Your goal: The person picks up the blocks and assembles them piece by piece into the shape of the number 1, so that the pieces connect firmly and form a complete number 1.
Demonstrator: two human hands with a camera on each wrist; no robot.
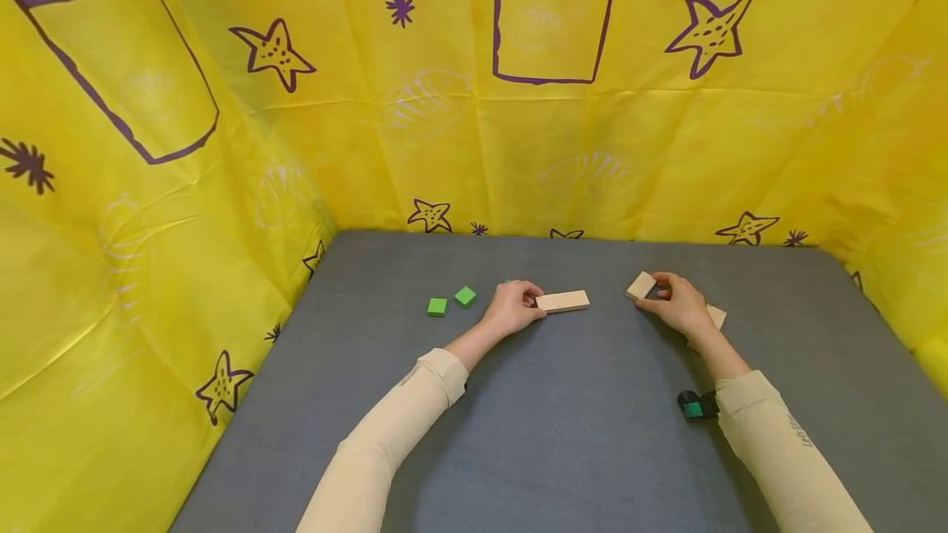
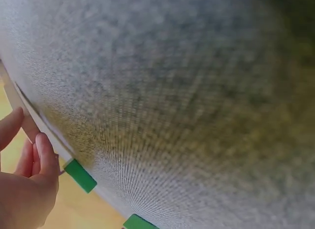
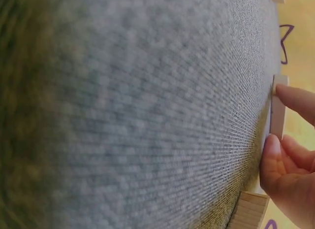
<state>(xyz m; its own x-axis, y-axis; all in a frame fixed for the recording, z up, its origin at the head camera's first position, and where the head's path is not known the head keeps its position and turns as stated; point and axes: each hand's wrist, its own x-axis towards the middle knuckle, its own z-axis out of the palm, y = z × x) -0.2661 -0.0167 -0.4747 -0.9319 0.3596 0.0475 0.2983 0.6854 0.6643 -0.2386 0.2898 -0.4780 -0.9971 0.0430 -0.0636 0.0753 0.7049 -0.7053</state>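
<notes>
My left hand [image 1: 513,307] pinches the left end of a long pale wooden block [image 1: 564,301], which lies lengthwise across the grey tabletop in the head view. In the left wrist view the thumb and fingers of that hand [image 2: 29,175] meet at the wood. To the right, a shorter-looking wooden block [image 1: 641,285] is held between the thumb and fingers of my right hand [image 1: 677,303]. The right wrist view shows this block [image 3: 278,111] gripped close over the cloth. Partly hidden behind the right hand is another wooden block [image 1: 716,317].
Two green square blocks [image 1: 437,307] [image 1: 465,296] lie left of the left hand, and a sliver of green shows behind that hand. A yellow patterned curtain [image 1: 444,146] encloses the back and sides of the grey table [image 1: 563,434]. A black wrist device [image 1: 689,405] shows beside the right sleeve.
</notes>
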